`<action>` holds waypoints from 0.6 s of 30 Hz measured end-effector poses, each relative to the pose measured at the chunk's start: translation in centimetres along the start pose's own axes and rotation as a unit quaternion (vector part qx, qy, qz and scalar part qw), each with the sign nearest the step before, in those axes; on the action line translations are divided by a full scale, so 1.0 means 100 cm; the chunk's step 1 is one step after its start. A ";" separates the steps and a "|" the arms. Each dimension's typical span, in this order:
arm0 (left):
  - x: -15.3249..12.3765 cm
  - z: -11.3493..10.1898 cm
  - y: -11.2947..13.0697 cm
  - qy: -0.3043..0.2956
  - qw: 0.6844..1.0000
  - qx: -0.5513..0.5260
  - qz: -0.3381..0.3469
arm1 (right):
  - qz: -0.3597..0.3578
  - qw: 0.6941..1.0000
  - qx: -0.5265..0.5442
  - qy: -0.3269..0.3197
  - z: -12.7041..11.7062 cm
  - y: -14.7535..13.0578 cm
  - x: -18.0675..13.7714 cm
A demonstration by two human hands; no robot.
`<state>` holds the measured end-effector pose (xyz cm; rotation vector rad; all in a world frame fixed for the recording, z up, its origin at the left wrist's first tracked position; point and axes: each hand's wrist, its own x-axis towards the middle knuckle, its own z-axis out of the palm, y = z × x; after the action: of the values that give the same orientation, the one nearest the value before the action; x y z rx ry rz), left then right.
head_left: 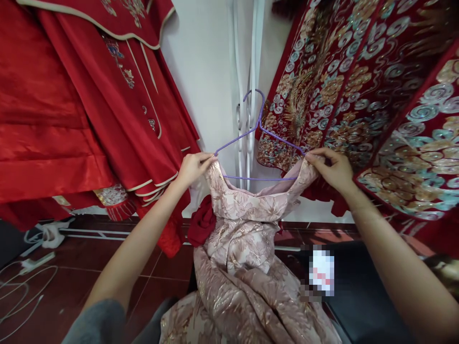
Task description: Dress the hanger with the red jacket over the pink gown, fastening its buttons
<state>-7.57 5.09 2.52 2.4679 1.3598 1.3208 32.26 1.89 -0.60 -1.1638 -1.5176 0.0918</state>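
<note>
A pale pink brocade dress (239, 239) with gold flower patterns hangs from a thin purple wire hanger (258, 129), its skirt trailing down toward me. My left hand (193, 167) pinches the dress's left shoulder at the hanger's left end. My right hand (332, 168) pinches the right shoulder at the hanger's right end. Both hands hold the garment up in front of a white wall. A dark red fabric bunch (202, 225) sits at the dress's left side.
Red satin garments (89, 110) with cream trim hang at the left. Heavily embroidered red garments (376, 95) hang at the right. White rails (247, 52) run up the wall behind. White cables (25, 282) lie on the dark red tile floor. A black surface (362, 296) is at lower right.
</note>
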 end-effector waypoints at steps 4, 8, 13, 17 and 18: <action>-0.006 -0.004 -0.014 0.048 0.995 -0.074 -0.048 | 0.019 0.997 0.044 0.056 0.006 0.012 0.004; -0.024 -0.001 -0.042 0.094 0.985 -0.107 -0.101 | 0.082 0.972 0.135 0.174 0.017 0.028 0.005; -0.059 0.005 -0.060 0.032 0.988 -0.076 -0.133 | 0.246 0.919 0.153 0.268 0.025 0.040 -0.023; -0.075 0.019 -0.050 -0.030 0.967 -0.177 -0.179 | 0.315 0.891 0.155 0.288 0.030 0.051 -0.074; -0.076 0.024 -0.045 -0.044 0.954 -0.225 -0.195 | 0.325 0.887 0.162 0.287 0.031 0.053 -0.087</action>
<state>-10.96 3.37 -5.83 1.8278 1.2652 1.2384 31.63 0.20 -11.11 -1.2374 -0.5252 0.4001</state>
